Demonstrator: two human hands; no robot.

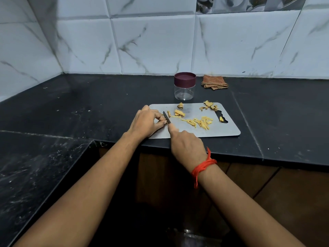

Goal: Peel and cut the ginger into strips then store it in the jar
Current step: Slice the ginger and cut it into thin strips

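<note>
Where the ginger lies, a grey cutting board (pixel 222 129) is set on a black counter (pixel 284 113). Cut ginger strips (pixel 201 123) are scattered over the board's middle and right. A few thicker ginger slices (pixel 179 113) are seen just right of the knife (pixel 166 117). Brownish peel scraps (pixel 208 105) are gathered along the far edge, and one small ginger piece (pixel 221 119) sits in the board's handle slot.

The knife's handle is gripped by the right hand (pixel 187 145), fingers closed round it and forefinger laid along the top. The blade is pointed away, tip toward the far left of the board. The left hand (pixel 147 123) is rested on the board's left end, fingers curled, fingertips against the blade's left side. Whether a piece is pinched beneath them cannot be told. A red thread (pixel 203 166) is tied on the right wrist.

The board's near edge is placed close to the counter's front edge. A clear jar (pixel 184 92), capped by a maroon lid (pixel 185 78), stands just behind the far edge. A folded checked cloth (pixel 214 82) lies beside it near the wall. Bare counter is recorded left and right of the board.
</note>
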